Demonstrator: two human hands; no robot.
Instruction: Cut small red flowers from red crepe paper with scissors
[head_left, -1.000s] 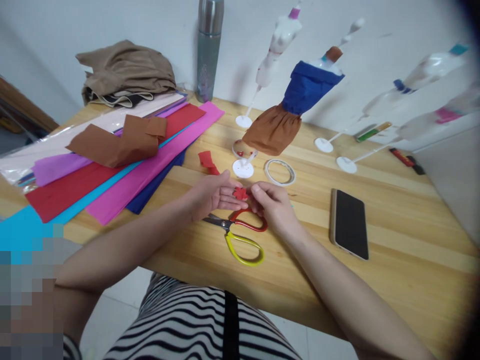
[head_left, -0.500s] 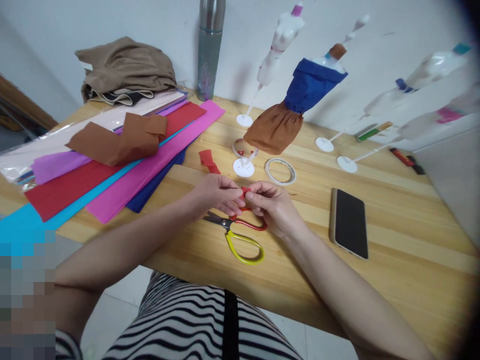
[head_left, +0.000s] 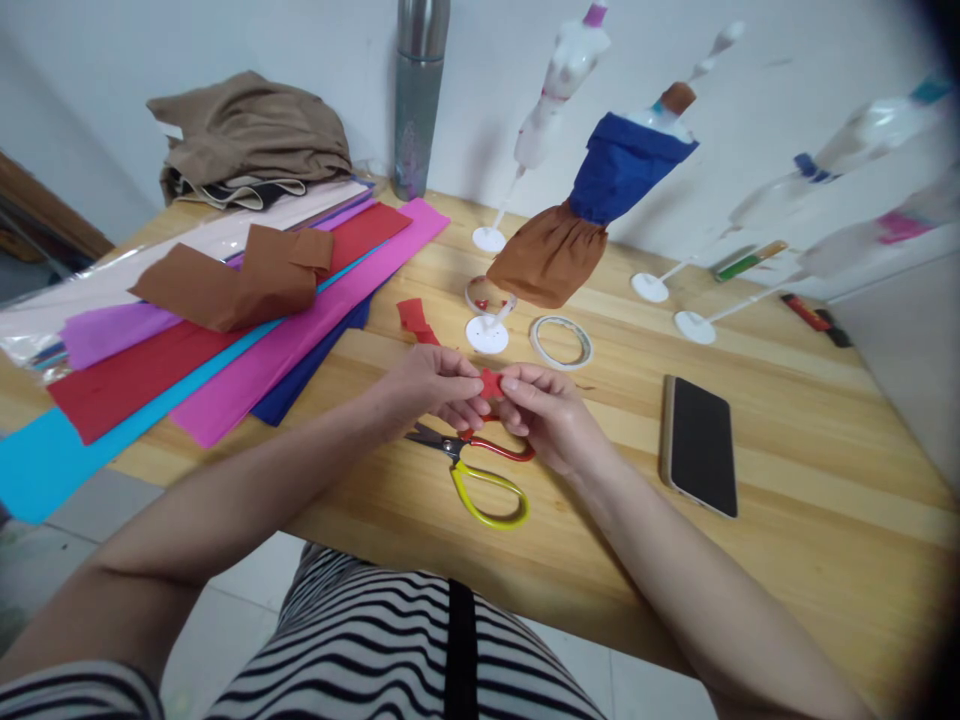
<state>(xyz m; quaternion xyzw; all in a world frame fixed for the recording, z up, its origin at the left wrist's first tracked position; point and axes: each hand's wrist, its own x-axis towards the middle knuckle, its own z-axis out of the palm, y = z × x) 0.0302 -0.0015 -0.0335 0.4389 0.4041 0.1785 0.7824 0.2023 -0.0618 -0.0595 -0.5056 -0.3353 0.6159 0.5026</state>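
A small piece of red crepe paper [head_left: 491, 384] is pinched between my two hands, above the table. My left hand [head_left: 442, 388] closes thumb and fingers on its left edge, and my right hand [head_left: 546, 408] grips the right edge. Just below them lie scissors [head_left: 491, 493] with one yellow and one red handle, blades pointing left and partly hidden under my left hand. Behind my left hand rests a strip of red paper [head_left: 415, 318]. A small dress form [head_left: 634, 165] wearing a blue top and brown skirt leans beyond my hands on its white round base.
Folded coloured papers [head_left: 247, 380] spread across the left, topped by a brown piece [head_left: 259, 285]. A bottle [head_left: 420, 110] and folded cloth [head_left: 251, 135] stand behind. A tape roll [head_left: 561, 343] lies near the bases; a phone [head_left: 701, 445] is at right. More white dress forms [head_left: 862, 140] line the wall.
The red piece is now spread flatter and shows more between my fingertips. My hands have drawn slightly apart, with both still holding it.
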